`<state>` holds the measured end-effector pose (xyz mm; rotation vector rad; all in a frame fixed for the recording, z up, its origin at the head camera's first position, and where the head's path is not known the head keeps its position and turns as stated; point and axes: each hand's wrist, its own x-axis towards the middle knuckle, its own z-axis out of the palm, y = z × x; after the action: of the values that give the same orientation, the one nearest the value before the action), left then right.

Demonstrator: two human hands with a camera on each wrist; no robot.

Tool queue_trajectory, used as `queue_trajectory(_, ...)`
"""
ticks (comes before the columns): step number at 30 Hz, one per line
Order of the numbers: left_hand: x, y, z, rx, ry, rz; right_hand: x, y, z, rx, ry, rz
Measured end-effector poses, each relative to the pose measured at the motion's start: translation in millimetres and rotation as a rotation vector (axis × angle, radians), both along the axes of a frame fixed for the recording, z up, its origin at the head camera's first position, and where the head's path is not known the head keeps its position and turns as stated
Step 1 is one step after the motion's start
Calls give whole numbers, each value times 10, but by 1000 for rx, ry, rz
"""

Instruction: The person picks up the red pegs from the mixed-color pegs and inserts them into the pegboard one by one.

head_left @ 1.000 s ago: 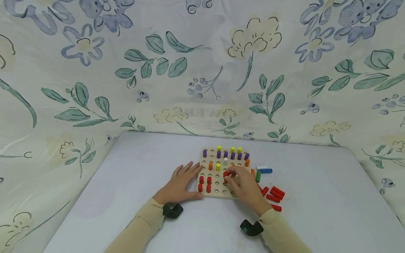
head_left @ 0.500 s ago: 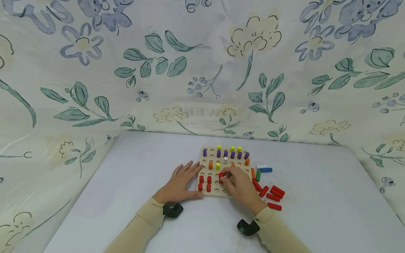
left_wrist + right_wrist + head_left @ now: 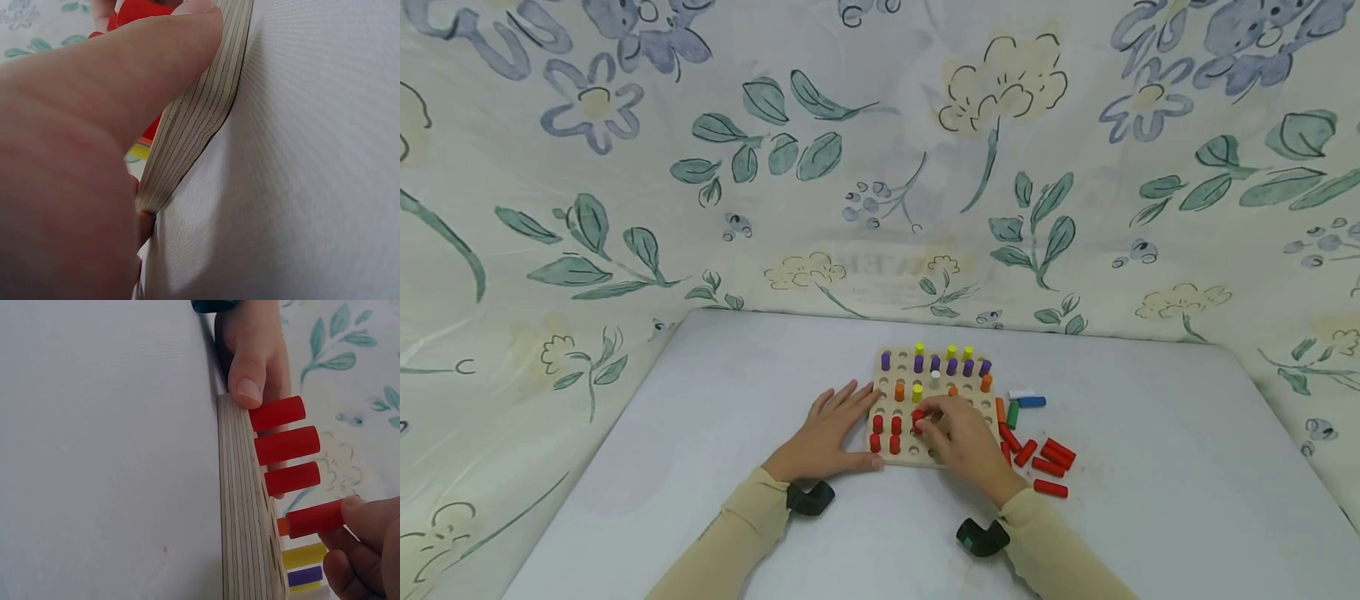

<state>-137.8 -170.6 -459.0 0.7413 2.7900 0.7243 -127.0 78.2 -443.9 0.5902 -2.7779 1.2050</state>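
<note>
A wooden pegboard (image 3: 904, 461) lies on the table with coloured pegs standing in some of its holes. My right hand (image 3: 966, 442) pinches the top of a red peg (image 3: 315, 519) between thumb and fingers. That peg is upright over the board, its lower end right at a hole to the right of the red pegs (image 3: 896, 426) at the front left. My left hand (image 3: 820, 442) lies spread along the board's left side, fingers straight. In the right wrist view its thumb (image 3: 249, 384) rests on the board's front corner beside a red peg.
Loose red pegs (image 3: 1048, 467) are scattered right of the board. Behind them lie a green peg (image 3: 1012, 415), a blue peg (image 3: 1032, 402), a white peg (image 3: 1021, 394) and an orange peg (image 3: 1000, 410). Purple pegs (image 3: 918, 366) and yellow pegs (image 3: 952, 352) stand along the board's far side.
My right hand has moved left over the board, carrying the red peg from near the middle towards the red pegs at the front left. The left hand has stayed in place.
</note>
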Motion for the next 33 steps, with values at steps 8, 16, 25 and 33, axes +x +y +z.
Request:
queue_trajectory(8, -9, 2, -10, 3, 2, 4, -13, -34, -11, 8, -26, -5)
queue_trajectory(16, -10, -2, -15, 6, 2, 2, -2, -34, -6, 21, -31, -1)
queue_trajectory(25, -9, -3, -21, 17, -2, 4, -5, -36, -29, 22, -61, -13)
queue_trajectory(33, -13, -3, -15, -3, -9, 7, -6, -26, -48, 2, -55, 2)
